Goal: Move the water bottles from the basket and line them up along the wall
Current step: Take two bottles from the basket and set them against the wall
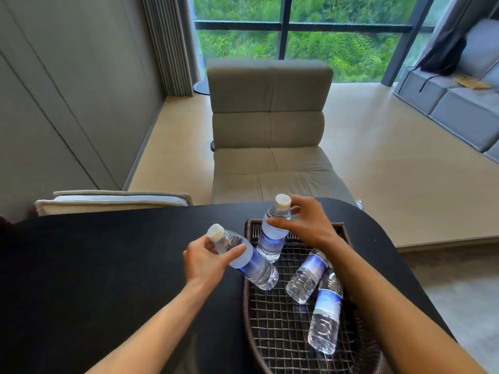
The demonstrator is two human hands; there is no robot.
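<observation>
At a black, round-cornered table (108, 265), we lift two clear plastic water bottles with blue labels and white caps out of a dark woven wicker basket (272, 344) that sits toward the table's right edge. Our left hand (205, 261) curls around the neck and shoulder of the first bottle (243, 257), thumb across its label, the bottle tilted with its base over the basket's left rim. Our right hand (302, 225) pinches the second bottle (274, 230) just under the cap, nearly upright, its base low over the basket's far end. Two more bottles lie on their sides in the basket by its right rim: the third (307, 276) and the fourth (325, 317), touching or nearly so.

We judge the step to be the lift-out. To do it well, we raise both bases clear of the rim before swinging left, keep the grips firm on the slick plastic, and carry toward the grey panelled wall (67, 103) beyond the table's far left edge. No bottle stands along that wall yet.
</observation>
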